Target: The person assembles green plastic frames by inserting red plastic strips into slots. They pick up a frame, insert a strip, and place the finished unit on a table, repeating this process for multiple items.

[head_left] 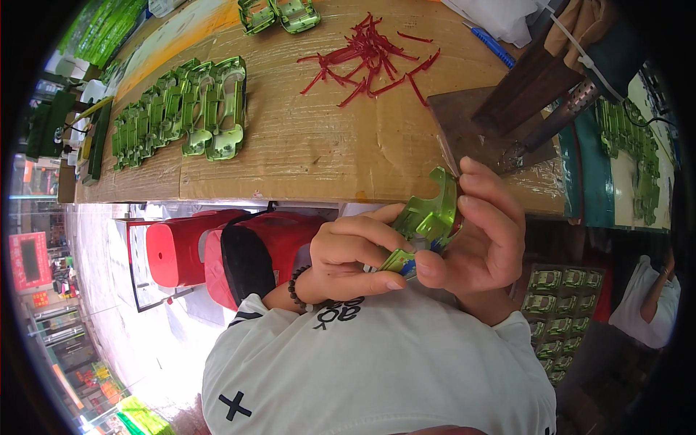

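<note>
Close to my chest, just off the table's near edge, I hold a shiny green plastic part [435, 217] with a curved cutout at its upper end. My left hand [355, 250] grips its lower left side, fingers bent over it. Around its right edge curl the fingers of my right hand [482, 235], with the thumb near the bottom. Some blue shows between the hands at the part's lower end, too small to name. Similar green parts [225, 109] stand in a tight row on the table's left side, and more green parts [279, 14] lie at the far edge.
A pile of thin red plastic strips [370, 54] lies on the cardboard-covered table [304, 145]. Behind my right hand, a metal stand [522, 101] rises from a plate beside a blue pen-like tool [489, 45]. Red stools [181, 246] stand below left; a tray of green parts [562, 312] is lower right.
</note>
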{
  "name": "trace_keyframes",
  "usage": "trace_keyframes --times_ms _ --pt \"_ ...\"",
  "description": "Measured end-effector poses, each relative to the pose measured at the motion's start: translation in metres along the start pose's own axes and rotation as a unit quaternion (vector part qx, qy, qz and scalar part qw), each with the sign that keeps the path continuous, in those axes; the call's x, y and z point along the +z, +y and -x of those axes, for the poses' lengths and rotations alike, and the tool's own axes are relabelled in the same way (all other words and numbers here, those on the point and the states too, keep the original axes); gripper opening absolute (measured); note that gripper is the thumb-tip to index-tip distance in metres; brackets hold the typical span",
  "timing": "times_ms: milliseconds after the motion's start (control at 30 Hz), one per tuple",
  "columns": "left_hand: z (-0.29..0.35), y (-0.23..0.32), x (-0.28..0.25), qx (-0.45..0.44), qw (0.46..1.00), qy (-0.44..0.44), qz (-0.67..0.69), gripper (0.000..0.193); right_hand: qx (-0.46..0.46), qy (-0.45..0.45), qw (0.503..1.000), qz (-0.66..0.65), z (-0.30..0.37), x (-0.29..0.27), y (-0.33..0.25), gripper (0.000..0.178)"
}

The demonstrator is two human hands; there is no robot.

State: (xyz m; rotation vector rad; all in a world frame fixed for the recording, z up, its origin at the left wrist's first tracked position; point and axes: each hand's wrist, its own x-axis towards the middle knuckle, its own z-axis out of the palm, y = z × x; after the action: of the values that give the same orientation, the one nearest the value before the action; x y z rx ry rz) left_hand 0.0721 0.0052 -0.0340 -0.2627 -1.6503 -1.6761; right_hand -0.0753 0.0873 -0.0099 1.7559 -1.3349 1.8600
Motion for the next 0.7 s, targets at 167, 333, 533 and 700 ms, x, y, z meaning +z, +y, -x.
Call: trace_keyframes --times_ms 167,333,533,700 --pt "0.0031 0.0014 0.0011 -0.026 0.999 0.018 0.008 0.018 0.007 0.030 0.999 0.014 0.0022 0.0030 0.0013 0.048" --pt "0.0044 0.0013 0.0021 -0.042 0.999 0.030 0.016 0.018 0.033 0.023 0.999 0.023 0.0030 0.0023 -0.0023 0.049" --pt "0.0018 0.0016 0.0021 -0.013 1.000 0.020 -0.006 0.019 0.016 0.034 0.999 0.015 0.0036 0.0037 -0.0012 0.050" --pt "0.0072 -0.0010 0.0047 -0.033 0.998 0.035 0.029 0.019 0.061 -0.009 0.998 0.009 0.0083 -0.0022 -0.0048 0.053"
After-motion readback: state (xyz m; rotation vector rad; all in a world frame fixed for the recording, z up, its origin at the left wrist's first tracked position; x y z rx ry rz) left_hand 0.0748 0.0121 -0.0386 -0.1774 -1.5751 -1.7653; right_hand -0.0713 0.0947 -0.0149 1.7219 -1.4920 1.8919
